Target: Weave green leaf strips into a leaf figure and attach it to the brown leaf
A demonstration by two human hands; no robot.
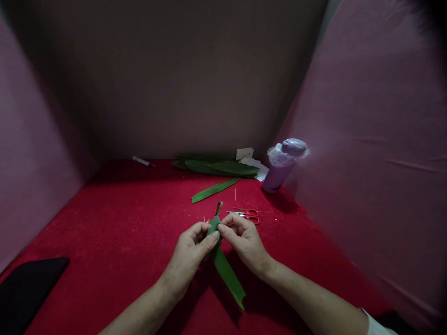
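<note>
Leaf: the green leaf (227, 273) is at the centre, between our two hands, its folded part in our fingers, its notched tail hanging toward 5 o'clock and a narrow loop (218, 211) standing at 12.
Left hand: our left hand (193, 246) comes in from 7 o'clock, thumb and forefinger closed on the fold.
Right hand: our right hand (246, 242) comes in from 4 o'clock, thumb and forefinger tips pinching the fold's edge.
Fold: we would do well to keep the left pinch firm, press the crease flat with the right thumb, and go gently, since a leaf may split along its grain.
Tail: we should judge it best left free and untwisted.
Scissors: red-handled scissors (252, 217) lie just beyond the right hand, at 1 o'clock.
Strip: a cut strip (214, 190) lies at 12, before the leaf pile (216, 166).
Cup: a purple cup (277, 177) stands at 2, its top wrapped in clear plastic.
Cloth: red cloth (118, 223) covers our surface.
Room: dim; a grey wall (199, 83) at 12, pink sides at 9 and 3.
</note>
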